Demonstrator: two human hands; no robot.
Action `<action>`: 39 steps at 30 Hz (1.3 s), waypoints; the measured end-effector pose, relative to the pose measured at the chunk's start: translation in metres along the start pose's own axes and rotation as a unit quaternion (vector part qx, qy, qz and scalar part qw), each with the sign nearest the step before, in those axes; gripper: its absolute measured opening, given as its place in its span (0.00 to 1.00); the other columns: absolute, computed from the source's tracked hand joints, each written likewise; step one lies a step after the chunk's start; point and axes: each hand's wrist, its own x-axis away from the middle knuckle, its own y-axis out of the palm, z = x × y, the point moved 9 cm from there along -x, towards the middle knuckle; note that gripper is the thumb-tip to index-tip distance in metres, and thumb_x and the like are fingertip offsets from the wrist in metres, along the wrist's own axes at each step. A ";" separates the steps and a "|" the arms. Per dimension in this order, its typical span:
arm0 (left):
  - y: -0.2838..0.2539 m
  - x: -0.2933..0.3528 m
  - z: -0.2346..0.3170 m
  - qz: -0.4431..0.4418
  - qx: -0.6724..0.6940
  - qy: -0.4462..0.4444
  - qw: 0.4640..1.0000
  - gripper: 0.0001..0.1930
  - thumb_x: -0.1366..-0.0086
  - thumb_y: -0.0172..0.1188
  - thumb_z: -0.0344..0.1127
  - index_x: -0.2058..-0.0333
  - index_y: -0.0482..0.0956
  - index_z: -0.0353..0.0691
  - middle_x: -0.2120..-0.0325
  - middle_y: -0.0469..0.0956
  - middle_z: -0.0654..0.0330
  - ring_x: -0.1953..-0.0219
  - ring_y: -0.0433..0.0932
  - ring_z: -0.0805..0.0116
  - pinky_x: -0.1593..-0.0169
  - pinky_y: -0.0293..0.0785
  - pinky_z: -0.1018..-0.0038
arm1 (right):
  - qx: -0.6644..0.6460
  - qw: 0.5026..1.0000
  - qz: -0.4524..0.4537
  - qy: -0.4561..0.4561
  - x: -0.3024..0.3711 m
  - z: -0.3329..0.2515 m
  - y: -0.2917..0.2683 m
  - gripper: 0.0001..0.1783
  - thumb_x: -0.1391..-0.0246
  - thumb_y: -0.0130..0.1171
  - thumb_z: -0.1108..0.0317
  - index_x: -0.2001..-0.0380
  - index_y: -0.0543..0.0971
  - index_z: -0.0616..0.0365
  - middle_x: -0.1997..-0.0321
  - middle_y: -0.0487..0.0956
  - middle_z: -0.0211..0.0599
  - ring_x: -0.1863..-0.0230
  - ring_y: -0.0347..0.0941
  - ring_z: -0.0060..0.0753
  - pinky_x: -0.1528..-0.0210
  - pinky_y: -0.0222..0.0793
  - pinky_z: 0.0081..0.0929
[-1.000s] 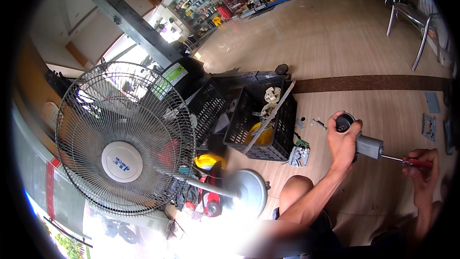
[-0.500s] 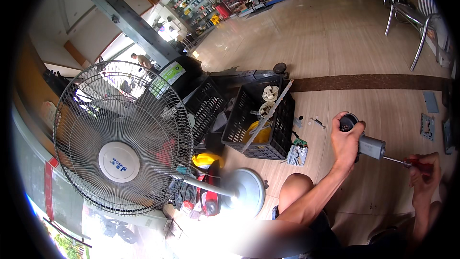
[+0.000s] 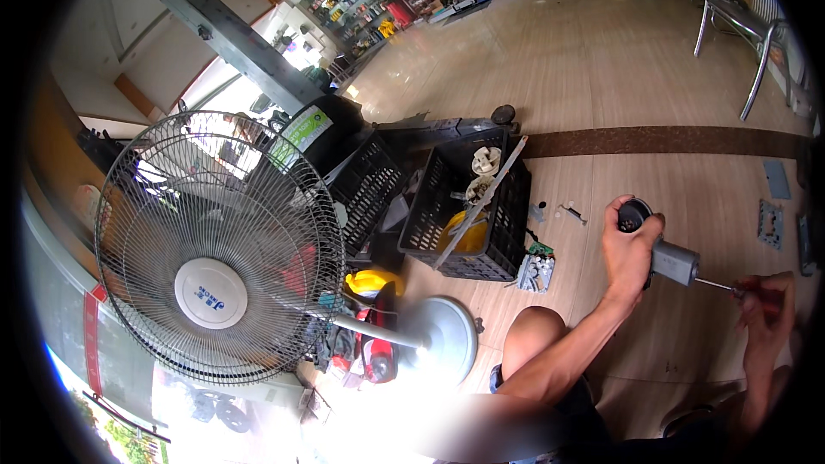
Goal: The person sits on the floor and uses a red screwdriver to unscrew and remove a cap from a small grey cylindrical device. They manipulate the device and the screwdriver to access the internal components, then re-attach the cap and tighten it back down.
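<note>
My left hand is closed around a small electric motor, a part with a black round end and a grey metal body. The black end shows above my thumb at 12 o'clock of the hand; the grey body projects from the fist toward 4 o'clock. The motor is held in the air above the wooden floor, at 3 o'clock in the view.

My right hand is wrapped tight around the red handle of a screwdriver. The thin shaft runs from the handle toward 10 o'clock and its tip meets the grey end of the motor. The right hand sits at 4 o'clock of the left hand, near it but apart.

My bare knee lies at 7 o'clock of the left hand.

A black plastic crate stands on the floor at 9 o'clock of the left hand, well apart. It holds a yellow item and white parts, and a long grey strip leans across it. A small circuit board lies just beside the crate, at its 5 o'clock corner.

A pedestal fan with a wire guard lies tilted at 9 o'clock in the view; its round grey base rests at 6 o'clock of the crate. A metal chair frame stands at 1 o'clock, well apart.
</note>
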 end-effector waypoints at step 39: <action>0.000 -0.010 -0.002 -0.026 0.004 -0.003 1.000 0.24 0.43 0.66 0.31 0.48 0.70 0.38 0.67 0.72 0.65 0.68 0.70 0.77 0.64 0.68 0.78 | 0.096 0.989 0.005 0.114 0.004 0.025 -0.009 0.14 0.28 0.43 0.59 0.61 0.68 0.59 0.69 0.78 0.40 0.80 0.64 0.15 0.82 0.60 0.13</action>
